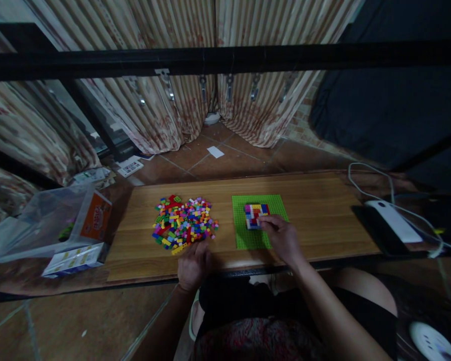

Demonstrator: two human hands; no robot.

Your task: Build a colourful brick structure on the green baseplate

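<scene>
A green studded baseplate (241, 238) lies on the wooden board, right of the middle. On it stands a low, square build of toy bricks (252, 210) in red, white, blue and yellow. The fingertips of my right hand (283, 238) are closed together at the right side of this build; whatever is between them is too small to make out. To the left is a loose pile of many-coloured toy bricks (184, 220). My left hand (194, 263) rests at the pile's near edge with its fingers curled, and their tips are hidden behind the hand.
The wooden board (319, 215) has a clear plastic bin (56, 215) and a flat carton (75, 259) off its left end. Past its right end lie a white device (394, 220) and a white cable (389, 178). A black bar (225, 60) crosses in front of the curtains.
</scene>
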